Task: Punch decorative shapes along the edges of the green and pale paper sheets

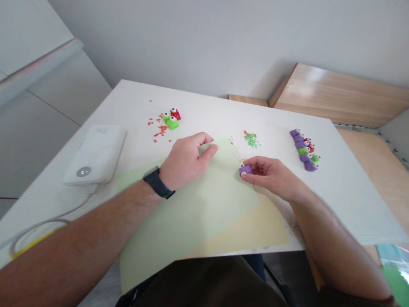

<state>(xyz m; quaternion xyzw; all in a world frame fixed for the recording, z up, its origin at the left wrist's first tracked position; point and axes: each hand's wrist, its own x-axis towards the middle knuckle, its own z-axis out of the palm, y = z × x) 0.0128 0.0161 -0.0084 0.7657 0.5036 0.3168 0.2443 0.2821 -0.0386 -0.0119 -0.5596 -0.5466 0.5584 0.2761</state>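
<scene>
My left hand (188,161) is closed on the far edge of a light green sheet of paper (198,204), thumb on top. Pinched between the thumb and fingers of my right hand (273,175) is a small purple craft punch (246,170), which sits at the sheet's right edge. Small punched holes run along that edge near the far corner. Beneath the green sheet lies a yellow sheet (246,232). Just beyond my right hand is a little heap of green paper cutouts (252,140), with a few orange ones beside it.
A row of purple, green and red punches (305,149) stands at the right. Three more punches (171,120) stand at the back left beside scattered orange cutouts (162,130). A white box-shaped device (99,149) with a cable (73,209) lies on the table's left side.
</scene>
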